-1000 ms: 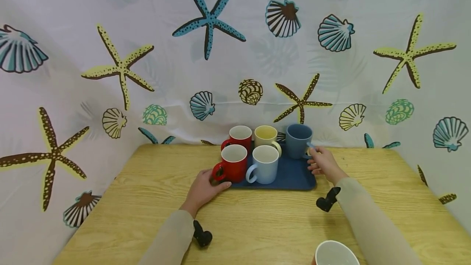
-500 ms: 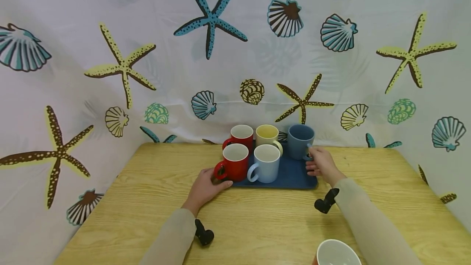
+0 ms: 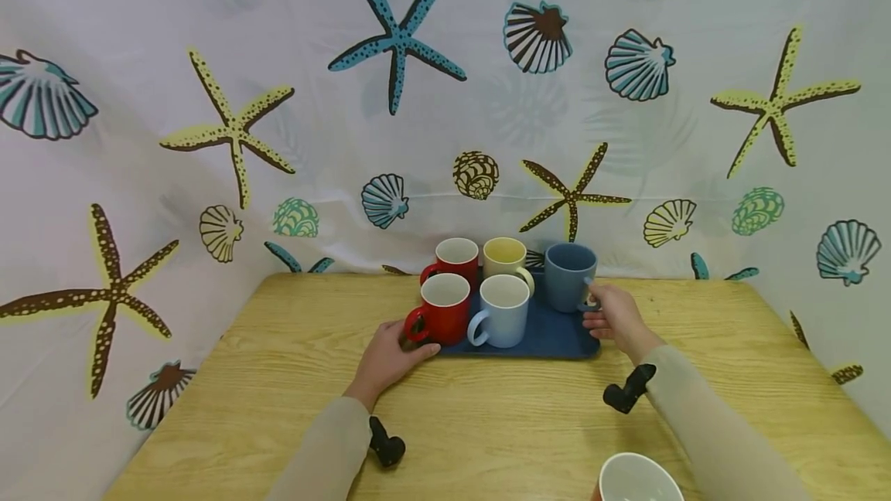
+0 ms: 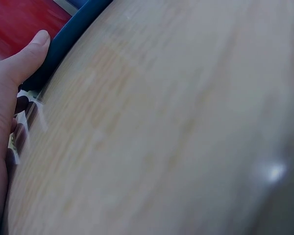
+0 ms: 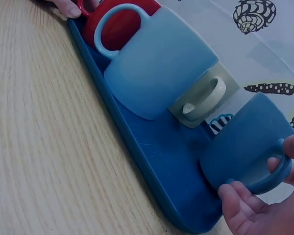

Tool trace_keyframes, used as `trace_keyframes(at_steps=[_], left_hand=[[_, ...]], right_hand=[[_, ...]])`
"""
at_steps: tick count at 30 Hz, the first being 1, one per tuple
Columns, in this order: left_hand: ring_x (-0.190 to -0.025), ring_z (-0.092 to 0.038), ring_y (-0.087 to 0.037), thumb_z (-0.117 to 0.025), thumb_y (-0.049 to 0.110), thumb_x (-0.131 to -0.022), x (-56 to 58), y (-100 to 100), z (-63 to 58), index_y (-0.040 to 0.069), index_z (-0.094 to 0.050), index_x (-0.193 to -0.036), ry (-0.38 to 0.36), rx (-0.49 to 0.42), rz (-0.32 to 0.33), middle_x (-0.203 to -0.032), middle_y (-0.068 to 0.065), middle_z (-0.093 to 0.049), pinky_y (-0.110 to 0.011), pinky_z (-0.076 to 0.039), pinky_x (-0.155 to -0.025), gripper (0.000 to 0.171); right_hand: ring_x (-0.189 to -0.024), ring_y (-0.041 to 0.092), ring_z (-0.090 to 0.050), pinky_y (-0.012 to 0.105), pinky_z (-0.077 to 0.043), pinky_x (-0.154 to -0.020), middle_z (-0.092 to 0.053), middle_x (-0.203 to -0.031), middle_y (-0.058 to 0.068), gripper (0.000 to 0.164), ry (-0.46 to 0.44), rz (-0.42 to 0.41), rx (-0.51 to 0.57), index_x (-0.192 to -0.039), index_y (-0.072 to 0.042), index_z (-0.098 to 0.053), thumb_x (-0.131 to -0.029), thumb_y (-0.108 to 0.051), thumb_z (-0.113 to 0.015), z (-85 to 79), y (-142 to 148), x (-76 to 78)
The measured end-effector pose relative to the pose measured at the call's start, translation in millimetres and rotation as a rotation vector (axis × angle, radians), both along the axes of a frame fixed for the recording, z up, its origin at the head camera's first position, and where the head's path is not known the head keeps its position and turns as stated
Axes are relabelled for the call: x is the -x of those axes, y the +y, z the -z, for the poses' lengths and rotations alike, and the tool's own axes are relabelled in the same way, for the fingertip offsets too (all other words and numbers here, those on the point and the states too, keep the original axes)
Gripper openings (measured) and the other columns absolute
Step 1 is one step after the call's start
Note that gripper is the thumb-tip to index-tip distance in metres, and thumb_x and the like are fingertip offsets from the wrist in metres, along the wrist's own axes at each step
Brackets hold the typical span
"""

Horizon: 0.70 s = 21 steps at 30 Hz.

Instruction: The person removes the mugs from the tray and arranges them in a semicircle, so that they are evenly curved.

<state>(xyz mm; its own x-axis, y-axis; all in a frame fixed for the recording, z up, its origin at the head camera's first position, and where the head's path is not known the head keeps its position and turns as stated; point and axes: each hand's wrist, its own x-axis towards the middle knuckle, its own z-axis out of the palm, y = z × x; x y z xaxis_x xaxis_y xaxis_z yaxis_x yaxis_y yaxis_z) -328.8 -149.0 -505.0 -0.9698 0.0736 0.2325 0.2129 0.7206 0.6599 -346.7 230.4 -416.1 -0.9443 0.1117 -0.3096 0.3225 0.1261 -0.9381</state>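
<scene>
The dark blue mug [image 3: 567, 284] stands upright over the tray's back right. My right hand [image 3: 619, 315] grips its handle, as the right wrist view also shows with the fingers [image 5: 240, 200] around the handle. Whether the mug's base touches the tray is hard to tell. My left hand [image 3: 386, 358] holds the left end of the navy tray [image 3: 557, 337], with the thumb [image 4: 32, 54] at its rim beside the front red mug [image 3: 447, 319]; the other fingers are mostly hidden. A light blue mug [image 3: 506, 319] stands at the tray's front middle.
Behind the front mugs, another red mug [image 3: 457, 252] and a pale yellow mug [image 3: 504, 255] stand on the tray. An orange-red mug with a white inside [image 3: 636, 478] is at the bottom edge. Patterned cloth [image 3: 431, 130] hangs behind the wooden table [image 3: 487, 416].
My right hand has brought the dark blue mug slightly toward me, away from the cloth. The left hand, tray and other mugs have stayed put.
</scene>
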Motion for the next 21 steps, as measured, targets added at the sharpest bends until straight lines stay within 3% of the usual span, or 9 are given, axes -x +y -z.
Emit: trace_keyframes(at_steps=[15, 21], left_hand=[[-0.113, -0.047, -0.025, -0.069, 0.064, -0.069, 1.6, 1, -2.5, 0.019, -0.061, -0.121, -0.015, 0.008, -0.001, -0.118, -0.005, -0.059, -0.050, -0.039, -0.095, 0.070], [-0.114, -0.047, -0.026, -0.070, 0.064, -0.068, 0.5, 1, -1.4, 0.018, -0.061, -0.121, -0.017, -0.005, 0.002, -0.118, -0.005, -0.059, -0.050, -0.038, -0.095, 0.070]], right_hand=[[-0.068, 0.021, -0.066, 0.032, -0.054, -0.062, -0.063, -0.082, 0.016, 0.035, 0.031, -0.091, -0.018, -0.101, 0.001, -0.047, -0.096, -0.033, -0.045, -7.3, 14, -20.4], [-0.067, 0.021, -0.066, 0.034, -0.054, -0.066, -0.063, -0.078, 0.014, 0.031, 0.061, -0.129, -0.026, -0.092, -0.003, -0.049, -0.097, -0.034, -0.047, -6.4, 21, -30.2]])
